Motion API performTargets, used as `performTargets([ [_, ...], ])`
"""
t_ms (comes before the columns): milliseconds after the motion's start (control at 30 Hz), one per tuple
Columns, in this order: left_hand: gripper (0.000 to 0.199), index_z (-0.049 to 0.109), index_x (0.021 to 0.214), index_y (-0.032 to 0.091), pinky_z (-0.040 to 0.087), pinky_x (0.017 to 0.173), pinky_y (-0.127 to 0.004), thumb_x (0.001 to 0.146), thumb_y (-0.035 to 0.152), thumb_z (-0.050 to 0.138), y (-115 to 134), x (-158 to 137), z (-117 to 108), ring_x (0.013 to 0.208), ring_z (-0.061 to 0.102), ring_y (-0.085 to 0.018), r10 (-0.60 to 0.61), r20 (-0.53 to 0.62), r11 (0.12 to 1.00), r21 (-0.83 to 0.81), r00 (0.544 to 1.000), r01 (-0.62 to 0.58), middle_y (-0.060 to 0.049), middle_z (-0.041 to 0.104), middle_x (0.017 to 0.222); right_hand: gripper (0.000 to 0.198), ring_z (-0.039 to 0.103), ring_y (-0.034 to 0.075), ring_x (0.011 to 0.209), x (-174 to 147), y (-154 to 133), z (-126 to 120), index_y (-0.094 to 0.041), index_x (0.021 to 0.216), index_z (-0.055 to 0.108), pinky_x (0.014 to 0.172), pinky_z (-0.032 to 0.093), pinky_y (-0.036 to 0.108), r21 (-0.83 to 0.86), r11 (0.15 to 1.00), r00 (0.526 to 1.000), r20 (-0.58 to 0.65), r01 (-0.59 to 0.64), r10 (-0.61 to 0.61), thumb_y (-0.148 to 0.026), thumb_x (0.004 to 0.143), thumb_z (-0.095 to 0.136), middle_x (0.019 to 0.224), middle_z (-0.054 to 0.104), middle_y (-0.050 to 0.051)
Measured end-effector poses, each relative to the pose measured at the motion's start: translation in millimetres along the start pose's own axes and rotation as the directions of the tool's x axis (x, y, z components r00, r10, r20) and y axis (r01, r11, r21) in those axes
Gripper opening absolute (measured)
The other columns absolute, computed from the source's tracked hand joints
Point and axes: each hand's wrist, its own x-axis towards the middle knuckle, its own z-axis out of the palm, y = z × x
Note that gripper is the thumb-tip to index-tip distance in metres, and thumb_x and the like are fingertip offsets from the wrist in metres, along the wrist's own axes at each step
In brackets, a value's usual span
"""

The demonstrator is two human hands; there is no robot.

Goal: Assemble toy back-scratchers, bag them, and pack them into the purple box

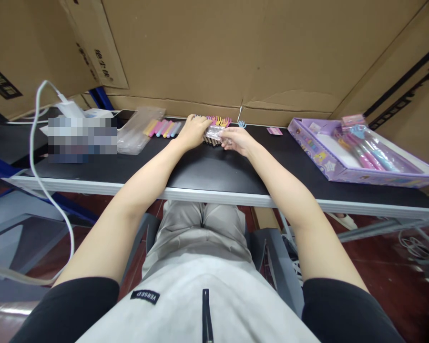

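Observation:
At the middle of the black table, my left hand [194, 132] curls its fingers over the left side of a small cluster of coloured pronged pieces [219, 121], purple, pink and yellow. My right hand [237, 140] pinches a crinkled clear plastic wrapper [214, 132] against the front of that cluster. Below the wrapper shows a row of dark-tipped, light-coloured ends [211, 142]; what they are is too small to tell. A separate light-blue pronged piece [242, 124] lies just beyond my right hand. My fingers hide part of the cluster.
Left of my hands lies a row of pastel sticks [163, 128] beside a clear plastic bag [137, 133]. A white charger [70, 109] with a cable stands farther left. A purple box tray [325, 164] at right holds wrapped colourful items. A pink card [274, 131] lies nearby. Cardboard [214, 57] walls the back.

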Motion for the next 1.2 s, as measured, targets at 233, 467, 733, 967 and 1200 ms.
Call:
performTargets([
  [233, 0.056, 0.064, 0.136, 0.019, 0.032, 0.120, -0.064, 0.085, 0.003, 0.046, -9, 2, 9, 0.128, 0.060, -0.035, 0.068, -0.084, 0.998, -0.008, 0.994, -0.069, -0.017, 0.069, 0.127, 0.039, 0.039, 0.004, 0.039, 7, 2, -6, -0.020, 0.066, 0.045, 0.040, 0.031, 0.017, -0.072, 0.997, 0.998, -0.057, 0.028, -0.033, -0.009, 0.089, 0.075, 0.044, 0.043, -0.007],
  [467, 0.059, 0.063, 0.137, 0.019, 0.023, 0.128, -0.065, 0.084, 0.000, 0.045, -29, 0, 8, 0.131, 0.060, -0.032, 0.019, -0.085, 1.000, 0.015, 0.996, -0.018, -0.014, 0.070, 0.125, 0.041, 0.038, 0.006, 0.040, 13, 5, -11, -0.021, 0.065, 0.043, 0.039, 0.027, 0.020, -0.258, 0.962, 0.986, -0.113, 0.087, -0.119, -0.009, 0.086, 0.076, 0.046, 0.044, -0.005],
  [733, 0.067, 0.059, 0.145, 0.018, 0.023, 0.129, -0.063, 0.082, -0.001, 0.046, -44, -3, 8, 0.137, 0.058, -0.032, -0.091, -0.053, 0.995, 0.033, 0.994, 0.092, -0.015, 0.069, 0.135, 0.039, 0.028, 0.005, 0.042, 14, 0, -23, -0.022, 0.067, 0.038, 0.042, 0.021, 0.018, -0.061, 0.994, 0.994, -0.052, 0.094, -0.098, -0.013, 0.092, 0.066, 0.049, 0.033, -0.009],
  [967, 0.066, 0.062, 0.142, 0.016, 0.042, 0.119, -0.054, 0.081, -0.004, 0.042, -49, -1, 7, 0.136, 0.060, -0.031, -0.104, -0.040, 0.994, 0.023, 0.994, 0.105, -0.016, 0.069, 0.138, 0.020, 0.054, 0.013, 0.059, 29, 13, -35, -0.021, 0.091, 0.057, 0.058, 0.044, 0.026, -0.449, 0.859, 0.911, -0.196, 0.245, -0.363, -0.031, 0.091, 0.075, 0.073, 0.059, 0.000],
  [1200, 0.067, 0.061, 0.144, 0.012, 0.045, 0.116, -0.050, 0.080, -0.003, 0.044, -45, 0, 6, 0.136, 0.060, -0.032, -0.054, -0.007, 0.999, -0.005, 0.999, 0.054, -0.018, 0.068, 0.140, 0.048, 0.067, 0.029, 0.111, 25, 12, -44, -0.020, 0.144, 0.065, 0.098, 0.051, 0.041, -0.860, 0.304, 0.770, 0.149, 0.411, -0.620, -0.030, 0.097, 0.065, 0.125, 0.072, 0.012],
])
